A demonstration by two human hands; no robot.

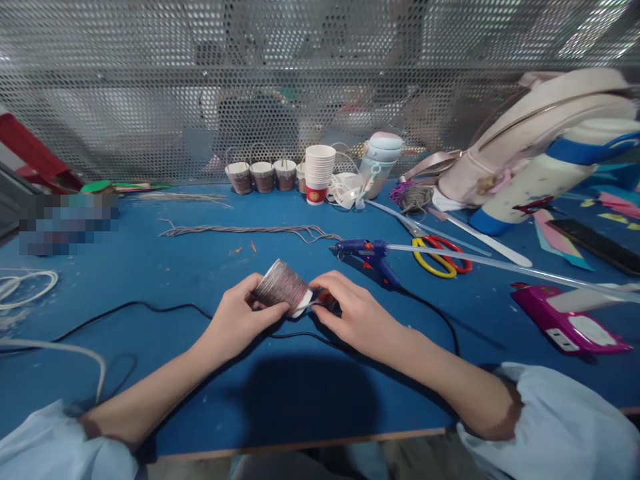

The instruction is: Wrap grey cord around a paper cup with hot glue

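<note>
At the centre of the frame, the left hand [233, 317] curls thumb and fingers around a cord-wrapped cup [283, 287], which lies tilted, its wider end toward the upper left. The right hand [355, 310] has thumb and fingertips drawn together just beside the pale, unwrapped strip at the lower right end, apparently pinching a strand of cord [314, 303]. The cup looks like paper: very light, its wall likely to dent under a hard squeeze. The windings should give grip and some stiffness, so a loose hold around the wrapped side suits it. Beyond, right of centre, lies a glue gun [367, 252]; farther, at upper centre, stand similar wrapped cups [263, 179] and stacked paper cups [320, 175]
</note>
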